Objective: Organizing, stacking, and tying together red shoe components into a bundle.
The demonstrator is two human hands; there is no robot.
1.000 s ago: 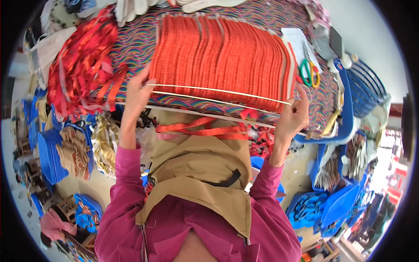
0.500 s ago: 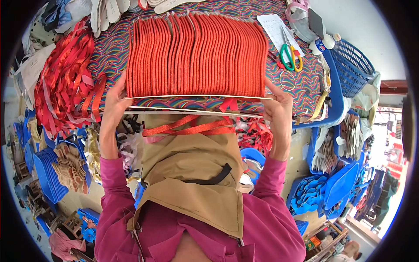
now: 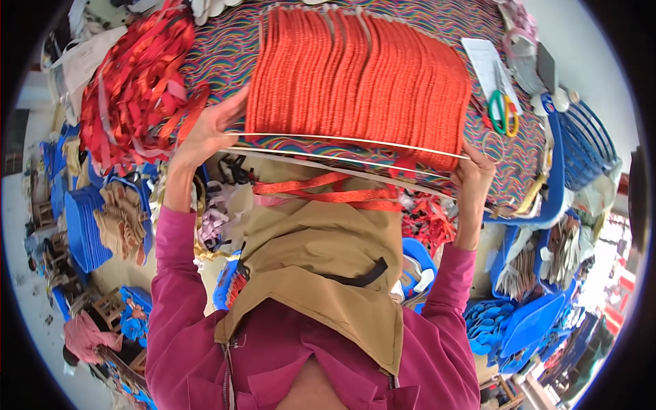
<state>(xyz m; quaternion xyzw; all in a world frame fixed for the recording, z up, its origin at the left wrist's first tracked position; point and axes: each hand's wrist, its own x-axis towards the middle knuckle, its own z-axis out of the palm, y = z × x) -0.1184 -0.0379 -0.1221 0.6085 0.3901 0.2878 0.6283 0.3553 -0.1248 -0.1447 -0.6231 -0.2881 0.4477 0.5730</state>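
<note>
A long row of red glittery strips, packed upright side by side, lies on the patterned tabletop in front of me. My left hand is closed at its left end, fingers reaching behind the end strip and thumb at the near edge. At the opposite end my right hand grips the near right corner. Between both hands runs a thin white line along the row's near side; whether it is a band or a board's edge I cannot tell. Loose red glittery strips lie just nearer, above my tan apron.
Tangled red ribbons heap up at left. Right of the row lie white paper and scissors with green and yellow handles. A blue basket stands beyond the table's right side. Blue bins with cut pieces flank me.
The view has turned and shifted, so the row, table and scissors appear farther right and tilted, right side lower. Both hands keep their hold at the row's ends.
</note>
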